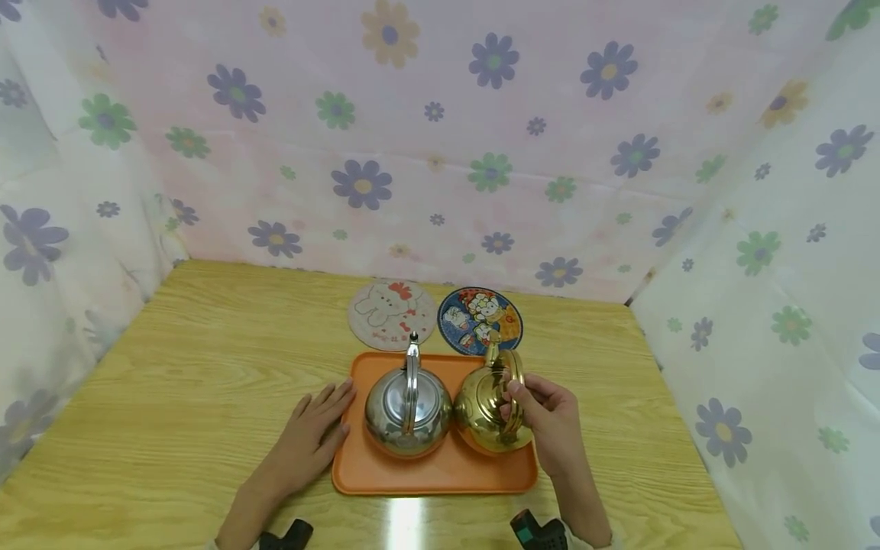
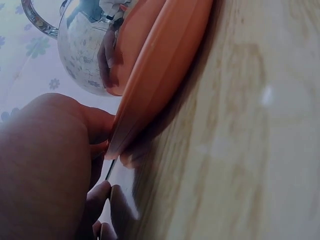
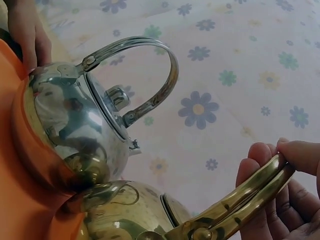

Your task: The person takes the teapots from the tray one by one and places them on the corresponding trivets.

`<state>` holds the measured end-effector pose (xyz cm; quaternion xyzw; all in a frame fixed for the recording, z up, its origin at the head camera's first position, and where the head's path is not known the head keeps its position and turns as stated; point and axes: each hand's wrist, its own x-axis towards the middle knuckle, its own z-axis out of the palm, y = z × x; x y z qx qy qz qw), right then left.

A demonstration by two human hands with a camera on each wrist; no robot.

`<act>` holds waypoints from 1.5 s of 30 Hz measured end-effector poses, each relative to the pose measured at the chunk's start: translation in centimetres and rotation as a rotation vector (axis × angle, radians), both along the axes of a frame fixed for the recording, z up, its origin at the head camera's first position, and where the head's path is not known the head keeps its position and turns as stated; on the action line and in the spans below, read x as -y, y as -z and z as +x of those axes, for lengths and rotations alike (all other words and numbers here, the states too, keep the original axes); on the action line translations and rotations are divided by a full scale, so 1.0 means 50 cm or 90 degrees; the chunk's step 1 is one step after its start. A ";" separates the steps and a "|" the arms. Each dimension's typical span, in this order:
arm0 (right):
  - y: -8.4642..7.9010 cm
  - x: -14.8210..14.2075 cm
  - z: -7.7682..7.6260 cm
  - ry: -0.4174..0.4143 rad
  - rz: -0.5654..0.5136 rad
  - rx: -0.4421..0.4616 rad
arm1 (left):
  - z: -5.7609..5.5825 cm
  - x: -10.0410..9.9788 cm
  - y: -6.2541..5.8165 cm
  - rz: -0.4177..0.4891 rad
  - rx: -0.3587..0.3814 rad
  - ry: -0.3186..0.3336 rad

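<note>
A silver teapot (image 1: 392,416) and a gold teapot (image 1: 481,428) stand side by side on an orange tray (image 1: 433,480). My right hand (image 1: 553,416) grips the gold teapot's arched handle, thumb on one side and fingers curled round the other, as the right wrist view shows. With fingers stretched out, my left hand (image 1: 305,439) lies at the tray's left edge, its fingertips touching the rim. In the left wrist view the thumb meets the tray wall (image 2: 150,75) below the silver teapot (image 2: 80,50). The silver teapot's handle (image 3: 172,65) stands upright, untouched.
Behind the tray lie two round mats, a pale one with a bunny drawing (image 1: 374,313) and a dark blue one with cartoon figures (image 1: 454,317). The wooden table (image 1: 227,359) is bordered at the back and sides by flowered cloth (image 1: 426,145).
</note>
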<state>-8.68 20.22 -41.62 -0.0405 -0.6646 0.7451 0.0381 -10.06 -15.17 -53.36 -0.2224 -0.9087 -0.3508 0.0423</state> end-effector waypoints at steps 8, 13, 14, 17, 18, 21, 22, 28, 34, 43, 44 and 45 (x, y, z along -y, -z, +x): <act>0.003 0.003 -0.007 -0.001 -0.011 -0.005 | -0.003 0.000 0.002 0.018 -0.009 -0.001; 0.002 0.006 -0.009 0.009 -0.019 -0.017 | -0.006 0.001 0.001 0.021 -0.007 0.001; 0.002 0.008 -0.009 0.011 -0.019 -0.019 | -0.006 0.001 0.001 0.020 -0.012 0.002; 0.000 0.012 -0.011 0.023 -0.019 -0.018 | -0.007 0.001 0.002 0.015 -0.015 0.000; 0.000 0.013 -0.012 0.027 -0.019 -0.018 | -0.008 0.001 0.002 0.012 -0.012 -0.001; 0.000 0.015 -0.016 0.038 -0.014 -0.019 | -0.009 0.001 0.001 0.008 0.001 -0.002; 0.001 0.015 -0.018 0.041 -0.012 -0.019 | -0.009 0.001 0.000 0.008 0.005 -0.002; 0.009 0.019 -0.028 0.052 -0.005 -0.034 | -0.008 -0.004 -0.001 0.009 -0.003 -0.002; 0.013 0.026 -0.037 0.051 0.003 -0.053 | -0.004 -0.002 -0.002 0.010 -0.014 -0.008; 0.023 0.031 -0.054 0.067 0.021 -0.092 | -0.005 -0.001 -0.001 0.010 -0.008 -0.005; 0.025 0.031 -0.055 0.070 0.020 -0.097 | -0.005 -0.002 -0.001 0.011 -0.004 -0.004; 0.026 0.031 -0.057 0.071 0.019 -0.102 | -0.006 -0.002 -0.001 0.010 -0.001 -0.004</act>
